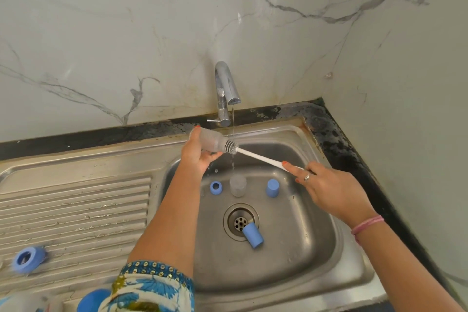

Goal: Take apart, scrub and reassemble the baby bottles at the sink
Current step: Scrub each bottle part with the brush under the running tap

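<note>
I am at the scrubbing step: my left hand (196,152) grips the bottle (211,141) on its side over the sink (291,256), under the tap's (226,88) thin stream. My right hand (326,186) pinches the brush (255,157) handle, bristles at the bottle's mouth. Next I judge the brush needs pushing inside and twisting.

We hold the bottle (211,141) in our left hand (196,152) above the back of the sink basin (291,261), under the tap (226,88). Our right hand (331,190), to its right, holds the bottle brush (255,156), whose head sits at the bottle's mouth. In the basin a ring (216,187), a cup (238,185) and a cap (272,188) stand in a row behind the drain (240,221); another cap (252,235) lies on the drain's edge. A collar (28,259) rests on the drainboard (76,210) to the left.
</note>
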### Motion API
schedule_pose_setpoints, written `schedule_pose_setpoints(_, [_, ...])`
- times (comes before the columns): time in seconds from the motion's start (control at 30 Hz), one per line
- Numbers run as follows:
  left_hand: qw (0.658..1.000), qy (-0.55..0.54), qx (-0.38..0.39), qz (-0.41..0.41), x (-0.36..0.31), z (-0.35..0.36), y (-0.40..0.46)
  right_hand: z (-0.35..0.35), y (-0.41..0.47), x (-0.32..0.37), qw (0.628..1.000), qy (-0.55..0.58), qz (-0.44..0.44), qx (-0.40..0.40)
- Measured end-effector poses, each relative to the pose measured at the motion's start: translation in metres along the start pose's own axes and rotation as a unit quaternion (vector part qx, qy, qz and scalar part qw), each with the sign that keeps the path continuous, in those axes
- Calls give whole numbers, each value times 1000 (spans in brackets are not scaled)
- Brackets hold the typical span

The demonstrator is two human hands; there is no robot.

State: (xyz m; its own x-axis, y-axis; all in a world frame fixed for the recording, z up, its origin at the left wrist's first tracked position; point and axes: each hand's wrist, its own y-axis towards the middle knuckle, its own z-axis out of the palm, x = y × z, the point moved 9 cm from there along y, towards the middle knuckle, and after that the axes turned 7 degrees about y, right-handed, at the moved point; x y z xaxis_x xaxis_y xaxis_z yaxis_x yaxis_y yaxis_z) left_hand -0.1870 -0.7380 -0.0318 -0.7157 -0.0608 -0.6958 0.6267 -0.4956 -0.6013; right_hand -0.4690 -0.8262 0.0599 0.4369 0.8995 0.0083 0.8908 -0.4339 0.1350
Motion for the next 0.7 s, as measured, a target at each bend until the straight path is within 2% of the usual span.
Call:
schedule_pose_setpoints(0.03, [1000, 9, 13, 2, 1, 5, -2, 2, 3, 2, 999, 36, 13, 18])
schedule_pose_setpoints(0.07, [1000, 13, 27, 3, 2, 10, -3, 8, 5, 2, 987, 144, 50, 53])
schedule_pose_setpoints(0.1, [999, 15, 44, 1, 3, 16, -5, 19, 6, 2, 940, 311, 100, 95])
schedule_pose_setpoints(0.13, [998, 17, 62, 2, 3, 23, -8, 30, 4, 4, 844, 496, 160, 125])
schedule_pose_setpoints(0.17, [997, 17, 75, 5, 1, 29, -10, 39, 0, 9, 732, 627, 215, 156])
schedule_pose_setpoints(0.2, [997, 12, 75, 9, -2, 34, -12, 43, -3, 15, 656, 694, 240, 175])
schedule_pose_setpoints(0.23, [998, 6, 66, 11, -4, 36, -11, 44, -6, 18, 622, 717, 252, 188])
schedule_pose_setpoints(0.27, [998, 10, 52, 14, -7, 36, -10, 43, -8, 19, 617, 718, 254, 197])
schedule_pose_setpoints(0.3, [999, 21, 41, 20, -9, 36, -9, 41, -9, 19, 632, 706, 247, 202])
schedule_pose_setpoints(0.37, [999, 36, 18, 35, -14, 32, -6, 32, -5, 15, 699, 656, 209, 193])
schedule_pose_setpoints(0.43, [999, 34, -6, 34, -14, 23, -3, 22, -1, 4, 810, 545, 150, 159])
schedule_pose_setpoints(0.5, [999, 9, -23, 30, -11, 14, -4, 10, 2, -4, 927, 338, 109, 117])
schedule_pose_setpoints(0.53, [999, -8, -29, 27, -8, 11, -5, 1, 3, -6, 969, 213, 96, 80])
schedule_pose_setpoints(0.57, [999, -23, -35, 24, -5, 8, -6, -7, 3, -5, 991, 105, 77, 28])
schedule_pose_setpoints(0.6, [998, -32, -41, 20, -2, 7, -7, -12, 1, -2, 997, 47, 53, -29])
schedule_pose_setpoints(0.67, [998, -44, -43, 21, 1, 8, -9, -16, -6, 8, 994, 15, 20, -110])
schedule_pose_setpoints(0.7, [998, -52, -39, 25, 0, 9, -9, -12, -7, 9, 993, 60, 28, -99])
